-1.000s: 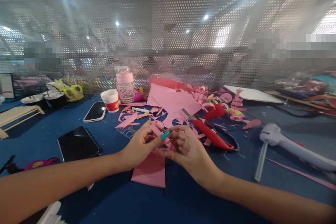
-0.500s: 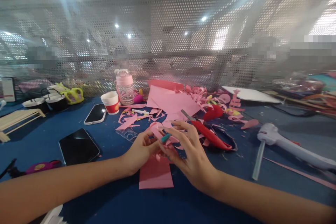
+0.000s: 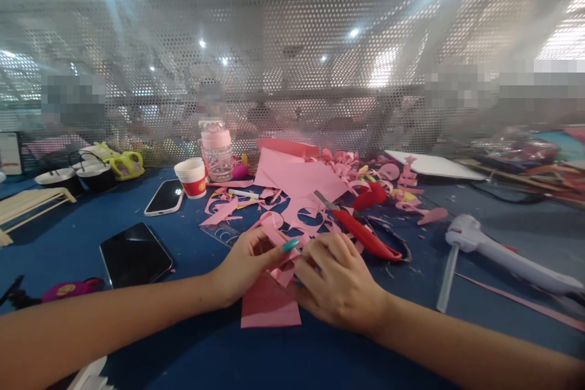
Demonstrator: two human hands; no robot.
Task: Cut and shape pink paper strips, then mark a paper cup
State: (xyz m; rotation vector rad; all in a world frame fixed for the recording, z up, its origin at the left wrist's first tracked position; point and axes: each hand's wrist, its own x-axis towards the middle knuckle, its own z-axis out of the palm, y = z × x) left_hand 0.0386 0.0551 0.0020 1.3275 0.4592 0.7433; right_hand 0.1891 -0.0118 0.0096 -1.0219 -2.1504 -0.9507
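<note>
My left hand pinches a curled pink paper strip between its thumb, with a long teal nail, and its fingers. My right hand is close on the right, fingers bent and closed at the strip's lower end; its fingertips are partly hidden. Beneath both hands, a flat pink paper rectangle lies on the blue table. Red-handled scissors rest just beyond my right hand, blades pointing up and left.
Pink paper sheets and scraps pile up behind. Paper cups, a bottle and two phones stand or lie to the left. A glue gun with a clear stick lies right. A perforated metal screen borders the back.
My right hand has drawn its raised, spread fingers down and curled them in at the paper strip. The left hand keeps its pinch in nearly the same place.
</note>
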